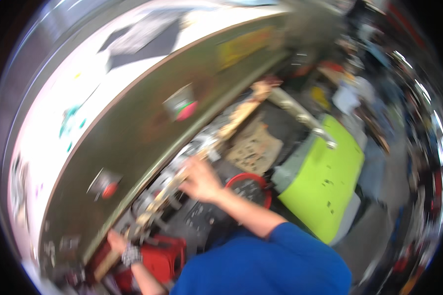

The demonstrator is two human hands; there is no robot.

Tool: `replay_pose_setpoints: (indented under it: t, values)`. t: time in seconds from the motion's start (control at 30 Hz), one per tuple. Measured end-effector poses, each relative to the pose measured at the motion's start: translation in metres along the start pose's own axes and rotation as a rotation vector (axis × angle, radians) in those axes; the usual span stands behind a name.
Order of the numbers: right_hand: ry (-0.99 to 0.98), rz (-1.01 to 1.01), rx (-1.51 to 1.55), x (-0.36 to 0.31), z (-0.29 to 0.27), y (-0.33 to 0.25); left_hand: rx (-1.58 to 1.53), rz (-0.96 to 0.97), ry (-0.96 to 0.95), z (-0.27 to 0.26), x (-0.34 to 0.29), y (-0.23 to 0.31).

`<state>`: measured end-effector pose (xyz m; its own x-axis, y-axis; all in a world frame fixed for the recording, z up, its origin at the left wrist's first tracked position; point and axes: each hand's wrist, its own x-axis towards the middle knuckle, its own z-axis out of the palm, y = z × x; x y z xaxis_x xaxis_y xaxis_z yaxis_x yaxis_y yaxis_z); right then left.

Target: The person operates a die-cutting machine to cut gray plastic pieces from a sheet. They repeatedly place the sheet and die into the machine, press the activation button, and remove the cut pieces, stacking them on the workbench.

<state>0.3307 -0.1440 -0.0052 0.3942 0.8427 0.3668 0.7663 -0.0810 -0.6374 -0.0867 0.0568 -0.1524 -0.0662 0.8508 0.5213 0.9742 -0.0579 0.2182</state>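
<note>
A long, narrow wooden-edged ledge (240,117) runs diagonally from lower left to upper right, crowded with blurred silvery pieces (194,142) too smeared to identify. The person's right hand (201,181) is at its middle, fingers stretched toward the pieces; whether it grasps one, I cannot tell. The left hand (117,242), with a patterned band (132,255) at the wrist, is near the ledge's lower-left end; its grip is also unclear. The arms are spread wide, perhaps because the ledge is so long.

Behind the ledge stands a dark green panel (133,132), probably serving as a backstop, with two small pale tags (182,98) (103,182) on its face, each with a bright rounded end. Beyond it is a white surface bearing a dark sheet (145,39).

On the person's side are a red-rimmed basin (269,196) of small bits, perhaps set there for easy reach, a spotted tan board (255,150), a red stool (165,260) near the left forearm, and, to the right, a lime-green panel (327,182) beside the blue-shirted person (261,265)
</note>
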Motion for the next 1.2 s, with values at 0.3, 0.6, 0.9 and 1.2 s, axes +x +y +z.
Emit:
replay_pose_setpoints:
  t: [0.3, 0.6, 0.9, 1.2]
  values:
    - [-0.256, -0.083, -0.274, -0.078, -0.045, 0.062, -0.296, -0.075, -0.043, -0.106, -0.078, 0.080]
    - [0.342, -0.200, 0.011, -0.052, -0.075, 0.061, -0.323, -0.142, -0.099, -0.148, -0.110, 0.116]
    - [-0.085, -0.129, 0.039, -0.066, -0.031, 0.093, -0.443, -0.212, -0.047, -0.149, -0.142, 0.080]
    - [0.089, 0.248, 0.771, -0.133, -0.056, 0.018, -0.925, -0.010, -0.213, -0.198, -0.146, 0.200]
